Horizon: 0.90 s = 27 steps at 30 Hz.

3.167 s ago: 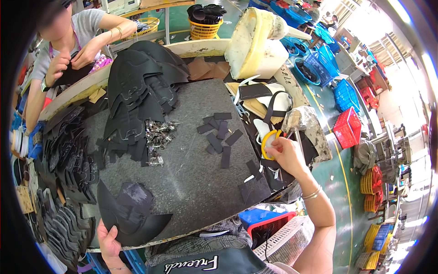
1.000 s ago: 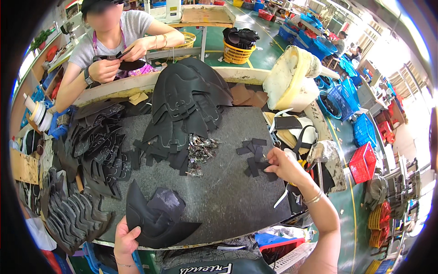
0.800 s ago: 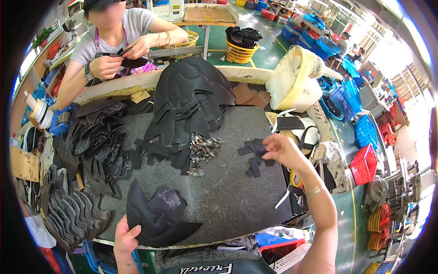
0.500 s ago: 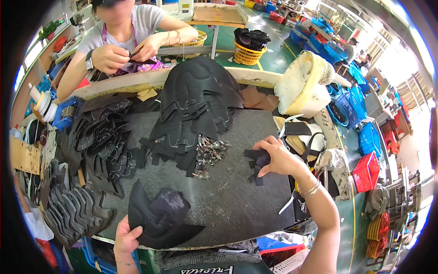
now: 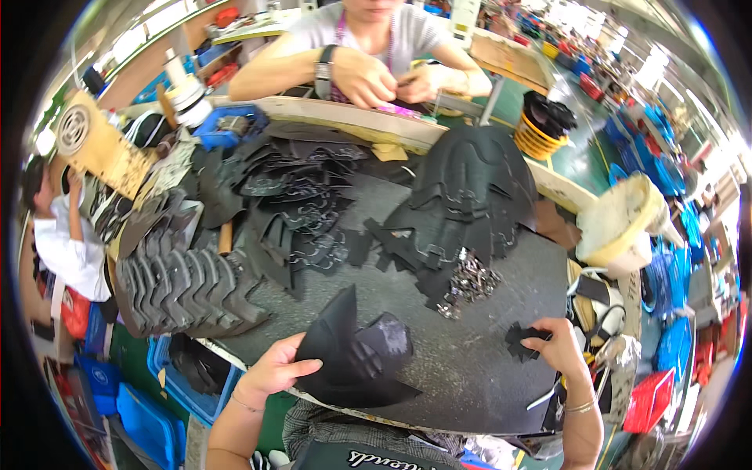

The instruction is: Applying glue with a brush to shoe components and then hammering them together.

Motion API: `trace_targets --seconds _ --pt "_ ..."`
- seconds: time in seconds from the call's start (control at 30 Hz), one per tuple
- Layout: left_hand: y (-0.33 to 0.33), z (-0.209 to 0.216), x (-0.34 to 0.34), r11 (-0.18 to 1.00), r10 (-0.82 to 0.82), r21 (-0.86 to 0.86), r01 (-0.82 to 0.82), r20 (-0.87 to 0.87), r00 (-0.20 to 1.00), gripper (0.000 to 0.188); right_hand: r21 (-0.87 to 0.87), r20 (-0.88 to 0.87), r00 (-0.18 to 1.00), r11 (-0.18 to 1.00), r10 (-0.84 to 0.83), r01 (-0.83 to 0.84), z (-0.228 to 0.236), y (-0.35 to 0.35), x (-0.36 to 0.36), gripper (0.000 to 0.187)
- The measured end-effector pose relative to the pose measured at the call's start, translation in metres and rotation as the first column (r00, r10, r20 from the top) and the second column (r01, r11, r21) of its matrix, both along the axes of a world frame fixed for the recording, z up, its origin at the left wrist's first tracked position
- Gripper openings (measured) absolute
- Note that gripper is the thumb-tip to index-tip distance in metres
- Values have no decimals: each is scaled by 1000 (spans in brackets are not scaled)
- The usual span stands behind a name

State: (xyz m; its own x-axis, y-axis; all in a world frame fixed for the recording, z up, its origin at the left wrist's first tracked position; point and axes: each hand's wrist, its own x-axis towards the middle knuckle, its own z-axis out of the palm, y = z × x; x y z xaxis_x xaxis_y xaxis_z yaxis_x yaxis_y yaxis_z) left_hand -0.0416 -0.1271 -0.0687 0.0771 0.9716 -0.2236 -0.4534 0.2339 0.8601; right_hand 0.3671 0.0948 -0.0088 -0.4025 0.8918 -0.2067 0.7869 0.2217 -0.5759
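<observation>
My left hand (image 5: pixel 274 368) pinches the left edge of a black shoe upper piece (image 5: pixel 333 356) near the front edge of the dark work table (image 5: pixel 454 376). A grey-black patch (image 5: pixel 385 338) lies on that piece. At the table's right side, my right hand (image 5: pixel 560 348) has its fingers closed on small black material pieces (image 5: pixel 517 342); the exact grip is partly hidden. A heap of small shiny metal bits (image 5: pixel 470 283) lies between the hands, further back. Behind it rises a stack of black shoe uppers (image 5: pixel 472 184).
Layered black parts (image 5: pixel 298 184) and a row of wavy grey-black pieces (image 5: pixel 188 282) cover the left side. A whitish bucket (image 5: pixel 623 223) stands at the back right. Across the table a co-worker's hands (image 5: pixel 368 82) handle something dark. A blue crate (image 5: pixel 196 399) sits below left.
The whole view has swung left, so the table sits further right in the picture. My right hand's fingers have drawn closer together on the small black pieces. My left hand keeps its hold.
</observation>
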Motion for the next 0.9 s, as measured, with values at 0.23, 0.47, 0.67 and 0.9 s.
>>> trace_targets --seconds 0.23,0.47,0.67,0.9 --pt "-6 3 -2 999 35 0 -35 48 998 44 -213 -492 867 977 -85 -24 20 34 -85 21" --pt "-10 -3 -3 998 39 36 -43 122 992 37 -373 -700 704 901 -117 -221 8 92 -246 29" --pt "-48 9 -16 925 294 164 -342 262 919 33 -7 -354 922 986 156 -170 5 102 -309 32" --pt "-105 37 -75 506 804 388 -770 111 584 32 76 -154 948 960 279 -270 8 104 -335 24"
